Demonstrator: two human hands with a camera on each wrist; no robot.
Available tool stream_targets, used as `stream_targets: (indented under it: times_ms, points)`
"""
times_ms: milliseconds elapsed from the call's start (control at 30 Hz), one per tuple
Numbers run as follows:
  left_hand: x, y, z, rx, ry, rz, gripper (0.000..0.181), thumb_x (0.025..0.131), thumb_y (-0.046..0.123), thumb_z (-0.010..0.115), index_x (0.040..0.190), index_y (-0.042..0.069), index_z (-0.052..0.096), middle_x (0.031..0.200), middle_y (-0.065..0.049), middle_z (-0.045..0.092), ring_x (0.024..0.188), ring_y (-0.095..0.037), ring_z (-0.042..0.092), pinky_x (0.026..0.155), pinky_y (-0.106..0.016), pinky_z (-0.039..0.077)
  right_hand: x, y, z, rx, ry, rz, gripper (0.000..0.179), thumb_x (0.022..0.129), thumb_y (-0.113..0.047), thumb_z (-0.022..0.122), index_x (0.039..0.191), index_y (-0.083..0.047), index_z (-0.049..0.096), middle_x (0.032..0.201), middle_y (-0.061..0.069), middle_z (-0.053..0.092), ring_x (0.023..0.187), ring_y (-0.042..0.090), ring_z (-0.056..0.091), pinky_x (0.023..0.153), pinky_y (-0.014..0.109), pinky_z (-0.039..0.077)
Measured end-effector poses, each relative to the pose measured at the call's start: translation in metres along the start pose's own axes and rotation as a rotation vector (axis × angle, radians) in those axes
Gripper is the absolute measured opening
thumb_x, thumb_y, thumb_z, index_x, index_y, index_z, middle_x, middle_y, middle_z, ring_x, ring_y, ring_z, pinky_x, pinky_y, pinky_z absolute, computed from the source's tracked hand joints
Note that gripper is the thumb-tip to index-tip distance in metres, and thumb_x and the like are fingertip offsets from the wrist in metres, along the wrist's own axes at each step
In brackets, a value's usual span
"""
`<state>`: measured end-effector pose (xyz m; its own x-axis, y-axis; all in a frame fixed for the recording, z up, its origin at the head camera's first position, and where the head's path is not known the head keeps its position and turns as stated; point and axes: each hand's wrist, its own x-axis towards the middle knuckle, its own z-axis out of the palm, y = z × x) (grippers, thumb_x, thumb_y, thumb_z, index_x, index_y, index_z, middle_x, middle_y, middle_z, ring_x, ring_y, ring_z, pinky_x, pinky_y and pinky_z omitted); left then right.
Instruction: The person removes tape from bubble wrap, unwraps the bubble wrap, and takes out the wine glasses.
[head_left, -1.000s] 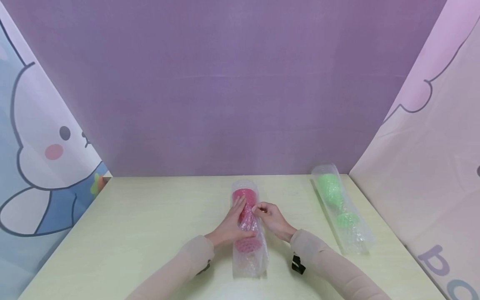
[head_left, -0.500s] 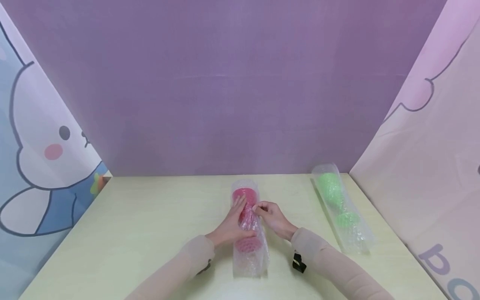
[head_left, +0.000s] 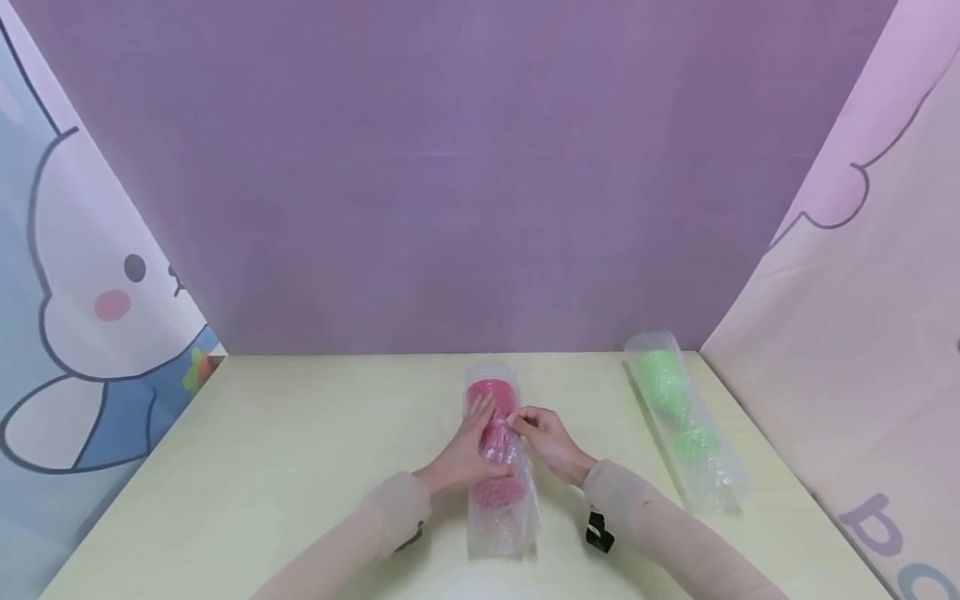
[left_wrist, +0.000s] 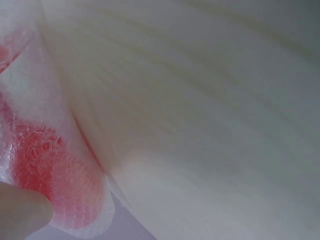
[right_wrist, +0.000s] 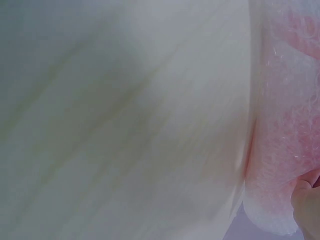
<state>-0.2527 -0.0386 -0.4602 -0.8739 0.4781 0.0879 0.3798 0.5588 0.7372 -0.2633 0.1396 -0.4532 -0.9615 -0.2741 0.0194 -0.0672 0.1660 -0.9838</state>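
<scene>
A red goblet-shaped thing, wide at the far end and with a round base at the near end, lies on the table inside bubble wrap. My left hand rests across it with fingers and thumb spread. On its right side my right hand pinches the wrap between thumb and index finger. The left wrist view shows the red thing through the bubbles, a left fingertip against it. In the right wrist view, part of the right hand meets the wrap at the lower right.
To the right lies a similar green thing, also in bubble wrap. The pale wooden table ends at a purple backdrop. Cartoon-printed panels flank both sides.
The head view has tipped slightly, so the scene sits a little lower. Both hands keep nearly the same place on the wrapped red thing.
</scene>
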Motion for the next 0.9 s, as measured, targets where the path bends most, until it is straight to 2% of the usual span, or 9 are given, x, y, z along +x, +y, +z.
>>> stream_targets:
  times_ms: [233, 567, 900]
  points:
    - [0.0015, 0.0036, 0.0007, -0.004, -0.01, 0.008, 0.109, 0.071, 0.039, 0.076, 0.149, 0.015, 0.003, 0.155, -0.001, -0.005, 0.142, -0.02, -0.006, 0.113, -0.05, 0.014, 0.0006, 0.0013, -0.0023, 0.0, 0.016, -0.005, 0.026, 0.093, -0.016, 0.052, 0.101, 0.008, 0.059, 0.088, 0.003, 0.061, 0.085, 0.012, 0.054, 0.082, 0.026, 0.046]
    - [-0.0003, 0.0008, 0.0052, 0.0, 0.003, -0.017, 0.111, 0.069, 0.041, 0.076, 0.149, 0.018, 0.003, 0.155, 0.001, -0.005, 0.142, -0.02, -0.003, 0.113, -0.05, 0.016, -0.0026, 0.0038, -0.0005, 0.02, 0.027, 0.052, 0.023, 0.092, -0.018, 0.052, 0.099, 0.002, 0.06, 0.088, 0.002, 0.062, 0.087, 0.014, 0.056, 0.092, 0.037, 0.045]
    - [0.0011, 0.0036, 0.0033, 0.014, 0.016, -0.014, 0.11, 0.069, 0.043, 0.076, 0.149, 0.018, 0.004, 0.156, 0.0, -0.003, 0.142, -0.02, -0.001, 0.113, -0.05, 0.017, -0.0007, 0.0036, -0.0011, 0.049, 0.027, 0.037, 0.026, 0.092, -0.018, 0.051, 0.104, 0.004, 0.059, 0.092, 0.003, 0.064, 0.089, 0.013, 0.059, 0.094, 0.036, 0.045]
